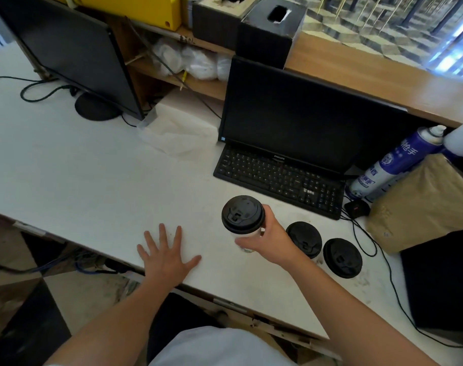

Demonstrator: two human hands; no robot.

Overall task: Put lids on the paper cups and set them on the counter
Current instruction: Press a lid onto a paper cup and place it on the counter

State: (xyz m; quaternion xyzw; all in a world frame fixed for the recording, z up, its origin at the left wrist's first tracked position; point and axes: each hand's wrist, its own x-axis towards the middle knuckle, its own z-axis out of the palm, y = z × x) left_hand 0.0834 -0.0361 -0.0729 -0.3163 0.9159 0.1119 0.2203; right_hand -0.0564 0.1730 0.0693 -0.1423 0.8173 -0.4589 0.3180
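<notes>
The left hand (167,256) lies flat on the white worktop (93,175) near its front edge, palm down, with the fingers spread and holding nothing. The right hand (271,237) curls around the side of a white paper cup (247,235), thumb on the near side and fingers on the far side. A black lid (243,214) sits on this cup; whether its base touches the worktop cannot be told. Just right of the hand, two more lidded cups (304,239) (342,257) stand side by side on the worktop. Beyond them lies a black keyboard (275,178) under a dark monitor (299,117). A blue spray can (394,159) leans at far right beside a brown paper bag (423,204).
</notes>
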